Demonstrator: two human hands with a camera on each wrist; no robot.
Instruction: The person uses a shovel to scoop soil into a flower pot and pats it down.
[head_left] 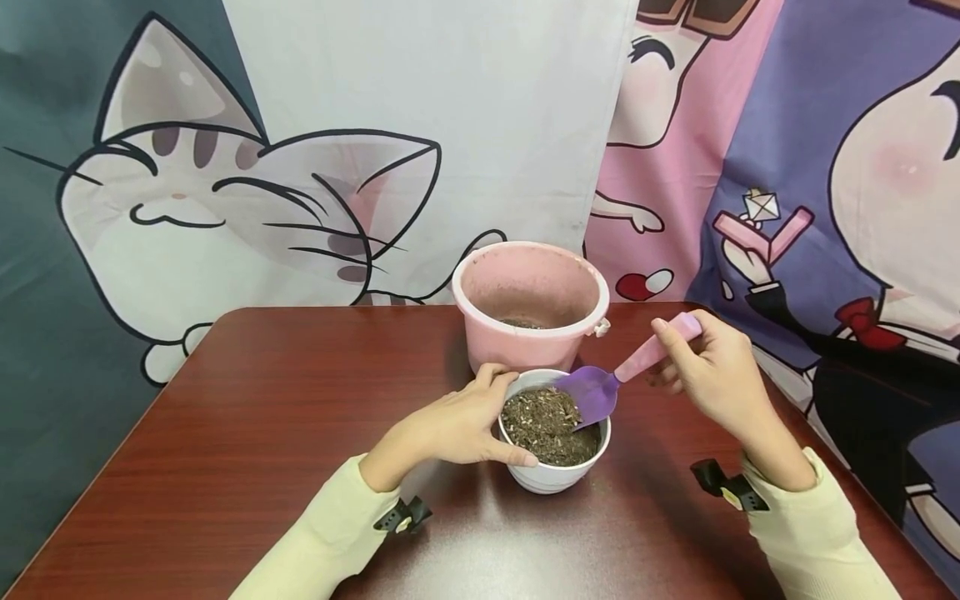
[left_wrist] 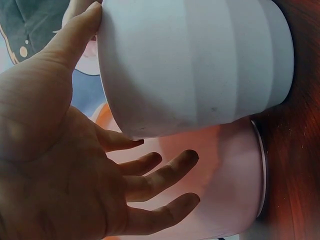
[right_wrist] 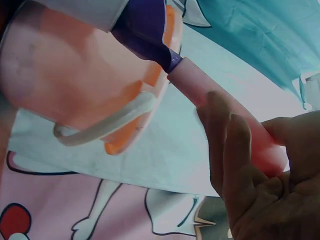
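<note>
A white flowerpot stands on the table, filled with dark soil almost to the rim. My left hand holds the pot by its left side, thumb at the near rim and fingers at the far rim. In the left wrist view, the thumb and one finger meet the pot's rim, while the other fingers spread apart from its wall. My right hand grips the pink handle of a small trowel, whose purple blade dips tip-down into the soil at the pot's right.
Right behind the pot is a pink bucket with some soil low inside and a white handle. Both stand on a reddish-brown wooden table. A cartoon-printed cloth hangs along the far edge.
</note>
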